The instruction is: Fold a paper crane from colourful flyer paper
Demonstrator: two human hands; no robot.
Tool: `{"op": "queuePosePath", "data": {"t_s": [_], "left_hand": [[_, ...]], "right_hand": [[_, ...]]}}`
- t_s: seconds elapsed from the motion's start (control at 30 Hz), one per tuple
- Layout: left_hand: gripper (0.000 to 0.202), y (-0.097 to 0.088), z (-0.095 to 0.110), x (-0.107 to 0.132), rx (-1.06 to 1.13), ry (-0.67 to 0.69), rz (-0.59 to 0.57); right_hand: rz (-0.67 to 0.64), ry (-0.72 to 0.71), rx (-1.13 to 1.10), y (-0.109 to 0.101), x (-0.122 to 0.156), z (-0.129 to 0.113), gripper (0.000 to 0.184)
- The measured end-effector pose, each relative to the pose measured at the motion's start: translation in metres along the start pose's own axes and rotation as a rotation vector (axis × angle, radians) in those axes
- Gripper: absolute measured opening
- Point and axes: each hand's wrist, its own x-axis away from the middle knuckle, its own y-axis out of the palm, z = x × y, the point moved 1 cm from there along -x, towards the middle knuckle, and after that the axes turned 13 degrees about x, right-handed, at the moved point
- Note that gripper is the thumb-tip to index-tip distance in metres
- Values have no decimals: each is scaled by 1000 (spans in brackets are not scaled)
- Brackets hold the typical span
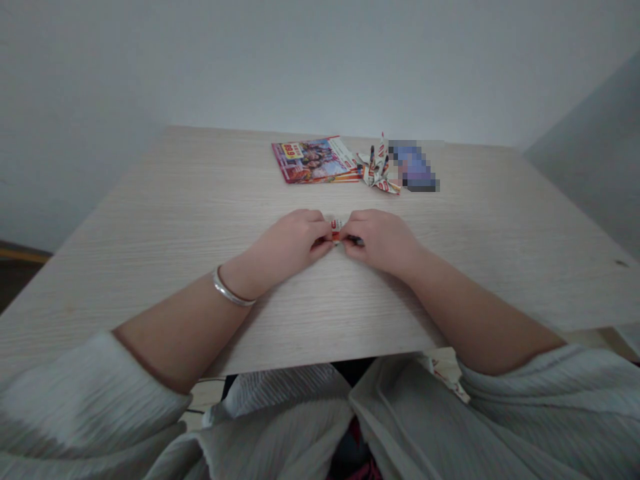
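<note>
While both hands meet near the middle of the pale wood-grain counter (pixel 200 200), a small white paper piece printed in red and orange (pixel 336 233) shows between them, mostly covered by the fingers. The left hand (pixel 297 241), with a shiny silver bangle (pixel 226 293) at its wrist, has its grip pinched on the paper's left end; the right hand (pixel 381 241) has its grip pinched on the right end. How firmly either presses, and how many layers lie under the fingertips, I cannot tell.

Paper held this way could tear if the hands pulled apart, or buckle if they pushed together unevenly. Any fold could end up skewed if one pinch slipped, since the fingers hide most of the edges. Farther back lie a flat stack of glossy, colourful leaflets (pixel 317 160) and, at its right edge, a white-and-red printed paper shape folded into points (pixel 376 172); a careless forward reach could tip that light shape toward the blurred blue-purple rectangular item (pixel 417 168) beside it.
</note>
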Motion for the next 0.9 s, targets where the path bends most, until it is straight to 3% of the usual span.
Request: {"op": "queuePosePath", "data": {"t_s": [0.23, 0.53, 0.77, 0.9], "left_hand": [[21, 2, -3, 0, 58, -60, 33], [20, 2, -4, -2, 174, -154, 62], [25, 4, -1, -3, 117, -203, 56], [31, 4, 5, -6, 8, -252, 43]], "right_hand": [[-3, 97, -179, 9, -5, 4, 19], [15, 76, -82, 8, -5, 8, 23], [-68, 263, -230, 14, -9, 14, 26], [-86, 291, -203, 14, -11, 13, 28]]}}
